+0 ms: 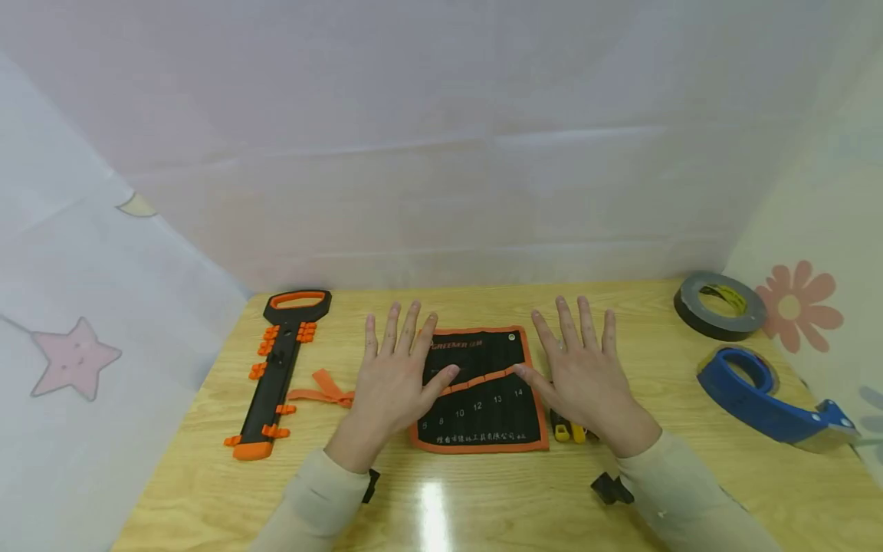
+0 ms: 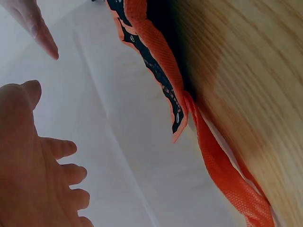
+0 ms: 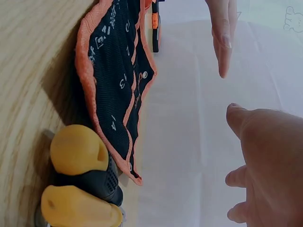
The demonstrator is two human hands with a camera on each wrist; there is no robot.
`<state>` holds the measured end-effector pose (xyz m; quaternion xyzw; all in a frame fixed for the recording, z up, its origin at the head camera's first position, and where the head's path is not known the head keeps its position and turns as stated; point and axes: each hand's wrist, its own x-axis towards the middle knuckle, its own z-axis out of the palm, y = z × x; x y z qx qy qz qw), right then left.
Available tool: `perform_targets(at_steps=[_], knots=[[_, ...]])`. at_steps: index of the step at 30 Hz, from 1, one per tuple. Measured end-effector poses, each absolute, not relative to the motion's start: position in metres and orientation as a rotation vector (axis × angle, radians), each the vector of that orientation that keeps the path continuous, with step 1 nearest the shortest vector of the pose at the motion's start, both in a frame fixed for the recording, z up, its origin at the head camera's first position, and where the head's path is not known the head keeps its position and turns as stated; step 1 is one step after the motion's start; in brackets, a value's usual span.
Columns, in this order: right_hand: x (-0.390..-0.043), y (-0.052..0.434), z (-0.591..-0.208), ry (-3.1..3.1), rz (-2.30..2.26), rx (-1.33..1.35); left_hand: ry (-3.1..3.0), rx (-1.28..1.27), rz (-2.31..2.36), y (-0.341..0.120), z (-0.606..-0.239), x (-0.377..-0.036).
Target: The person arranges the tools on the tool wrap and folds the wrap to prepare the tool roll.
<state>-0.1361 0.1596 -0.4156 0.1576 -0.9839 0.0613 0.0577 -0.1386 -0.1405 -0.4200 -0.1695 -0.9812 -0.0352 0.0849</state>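
Both hands are held above the table, palms down with fingers spread, and neither holds anything. The left hand [image 1: 395, 376] overlaps the left edge of a black tool pouch [image 1: 476, 418] with orange trim and numbered pockets. An orange strap [image 1: 321, 392] runs out from the pouch's left side; in the left wrist view the strap [image 2: 218, 170] hangs from the pouch's corner. On the other side, the right hand [image 1: 586, 376] is raised near the pouch's right edge. Partly hidden beneath it lie yellow-and-black tool handles [image 1: 562, 431], seen larger as yellow handle ends [image 3: 78, 150] in the right wrist view.
At the left lies a black rack [image 1: 272, 383] with orange clips and a loop handle. A roll of dark tape [image 1: 720, 307] sits at the back right, with a blue tape dispenser [image 1: 766, 402] in front of it. Pale cloth walls [image 1: 441, 207] border the wooden table [image 1: 207, 491].
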Motion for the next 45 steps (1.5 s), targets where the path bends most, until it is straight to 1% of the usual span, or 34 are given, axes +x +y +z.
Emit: perform_targets(at_steps=[11, 19, 24, 31, 36, 45], knots=[[-0.139, 0.162, -0.414, -3.004, 0.324, 0.573, -2.930, -0.560, -0.125, -0.146, -0.416, -0.137], [-0.146, 0.167, -0.415, -3.015, 0.605, 0.777, -2.920, -0.603, -0.244, -0.146, -0.410, -0.136], [-0.155, 0.172, -0.413, -3.020, 0.681, 0.905, -2.902, -0.611, -0.289, -0.146, -0.410, -0.136], [-0.167, 0.174, -0.415, -3.086, 0.754, 1.011, -2.952, -0.582, -0.399, -0.146, -0.414, -0.133], [-0.176, 0.173, -0.420, -3.057, 0.698, 1.061, -2.973, -0.612, -0.459, -0.144, -0.416, -0.133], [-0.195, 0.169, -0.428, -3.131, 0.799, 1.090, -3.096, -0.666, -0.559, -0.143, -0.424, -0.134]])
